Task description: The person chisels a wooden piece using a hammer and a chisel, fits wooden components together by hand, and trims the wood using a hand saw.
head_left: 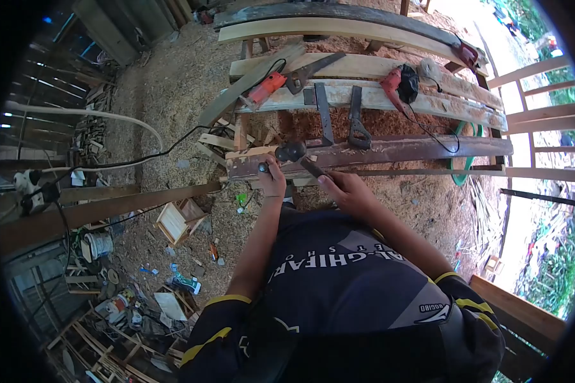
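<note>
My right hand (348,190) is closed round the handle of a mallet (291,152), whose dark, rounded head is over the near brown beam (402,153). Close to the mallet head, my left hand (273,180) is wrapped round what looks like a chisel (263,167); only the round dark end of its handle shows. Its blade is hidden. Pale wood shows on the beam's left end beside my left hand. A handsaw (358,121) and a dark try square (323,115) lie across the beams just beyond my hands.
A red power tool (266,87) and another red one (399,86) lie on the boards behind, with black cords trailing. A second handsaw (313,72) is there too. Wood shavings cover the ground. A wooden stool-like frame (180,220) stands at left; a green hose (459,172) loops at right.
</note>
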`<state>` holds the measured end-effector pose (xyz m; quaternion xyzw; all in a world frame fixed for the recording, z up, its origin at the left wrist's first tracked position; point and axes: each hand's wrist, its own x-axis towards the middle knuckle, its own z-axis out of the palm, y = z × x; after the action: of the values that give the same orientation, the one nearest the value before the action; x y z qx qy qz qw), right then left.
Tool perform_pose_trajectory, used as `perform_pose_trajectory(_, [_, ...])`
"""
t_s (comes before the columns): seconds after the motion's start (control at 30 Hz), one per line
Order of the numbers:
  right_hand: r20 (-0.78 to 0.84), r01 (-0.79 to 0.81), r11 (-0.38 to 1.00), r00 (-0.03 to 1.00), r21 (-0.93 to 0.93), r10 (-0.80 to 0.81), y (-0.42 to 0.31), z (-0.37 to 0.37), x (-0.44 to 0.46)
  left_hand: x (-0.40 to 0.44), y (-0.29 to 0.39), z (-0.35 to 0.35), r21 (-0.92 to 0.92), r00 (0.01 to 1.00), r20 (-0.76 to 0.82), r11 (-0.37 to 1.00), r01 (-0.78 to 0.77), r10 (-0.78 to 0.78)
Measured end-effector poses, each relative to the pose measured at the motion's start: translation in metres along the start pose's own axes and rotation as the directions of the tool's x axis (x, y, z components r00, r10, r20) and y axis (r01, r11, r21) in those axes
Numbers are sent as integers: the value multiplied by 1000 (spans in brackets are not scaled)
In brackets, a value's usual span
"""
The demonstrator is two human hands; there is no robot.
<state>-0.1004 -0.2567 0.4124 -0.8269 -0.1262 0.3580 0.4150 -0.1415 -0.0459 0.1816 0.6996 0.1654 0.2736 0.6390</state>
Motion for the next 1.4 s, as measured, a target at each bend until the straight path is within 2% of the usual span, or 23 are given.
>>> perform_pose_trajectory(0.03, [12, 33, 999, 999, -33, -33, -2, 2, 2, -5, -4, -2, 97, 999, -24, 995, 35, -33])
perform_pose_trajectory(0.1, [34, 96, 991, 995, -94, -93, -4, 4, 5, -14, -2, -7, 240, 985, 32, 958, 154, -167])
perform_pose_trajectory(0.17, [26, 201, 971, 980, -132, -199, -12, 3, 6, -14, -9, -5, 284, 995, 53, 956, 69, -88])
perform_pose_trajectory(0.2, [23, 252, 956, 968, -151, -251, -16, 2, 6, -11, -34, -3, 257, 997, 47, 964, -72, 62])
perform_pose_trajectory(0.27, [12, 321, 942, 947, -102, -321, -26, 3, 2, -6, -32, 2, 126, 989, 56, 982, -144, 138])
perform_pose_trajectory(0.3, [8, 353, 933, 935, -75, -353, -28, 3, 0, -4, -3, 5, 22, 994, 86, 997, -68, 65])
perform_pose_trajectory(0.33, [23, 359, 924, 933, -128, -359, -27, 3, 0, -4, 13, 7, -79, 992, 124, 997, 13, -3])
perform_pose_trajectory(0.4, [45, 369, 901, 928, -230, -369, -21, 1, 4, -4, 16, 10, -34, 991, 99, 995, 91, -87])
perform_pose_trajectory(0.47, [42, 397, 860, 913, -320, -406, 7, 3, 24, -5, 6, 10, -52, 995, 74, 996, 68, -64])
perform_pose_trajectory(0.5, [41, 408, 839, 906, -362, -422, 16, 5, 29, -6, -13, 8, -88, 998, 65, 996, 8, -3])
perform_pose_trajectory(0.57, [33, 440, 849, 892, -293, -451, 4, 1, 23, -9, -48, 4, -77, 999, 29, 997, -26, 28])
perform_pose_trajectory(0.6, [30, 455, 853, 886, -256, -463, -3, -1, 19, -11, -53, 1, -29, 1000, 9, 1000, 5, -5])
perform_pose_trajectory(0.7, [43, 476, 834, 874, -278, -484, -15, -5, 13, -10, -56, 6, -55, 1000, 19, 998, -18, 19])
perform_pose_trajectory(0.8, [113, 439, 802, 895, -405, -432, -2, -12, 25, -5, -41, 12, -83, 995, 28, 992, -94, 96])
perform_pose_trajectory(0.93, [152, 459, 799, 887, -390, -436, -5, -27, 30, -4, -38, 10, 125, 988, -45, 982, -139, 145])
perform_pose_trajectory(1.03, [149, 474, 786, 878, -397, -455, -9, -31, 23, -8, -34, 8, 150, 995, -40, 985, -86, 93])
perform_pose_trajectory(1.13, [183, 503, 761, 863, -410, -472, 1, -35, 34, -2, -27, 14, 256, 967, -50, 939, -230, 251])
perform_pose_trajectory(1.2, [218, 470, 777, 883, -419, -416, 5, -38, 40, -7, -6, 13, 195, 998, -55, 980, 42, -32])
perform_pose_trajectory(1.23, [212, 476, 779, 879, -408, -427, 2, -39, 37, -11, 3, 13, 161, 983, -50, 970, 181, -175])
perform_pose_trajectory(1.33, [190, 506, 774, 862, -381, -471, -10, -40, 27, -13, 10, 15, 163, 995, -78, 984, 76, -64])
perform_pose_trajectory(1.4, [169, 543, 753, 837, -371, -520, -12, -41, 23, -12, -1, 12, 250, 997, -63, 967, 54, -40])
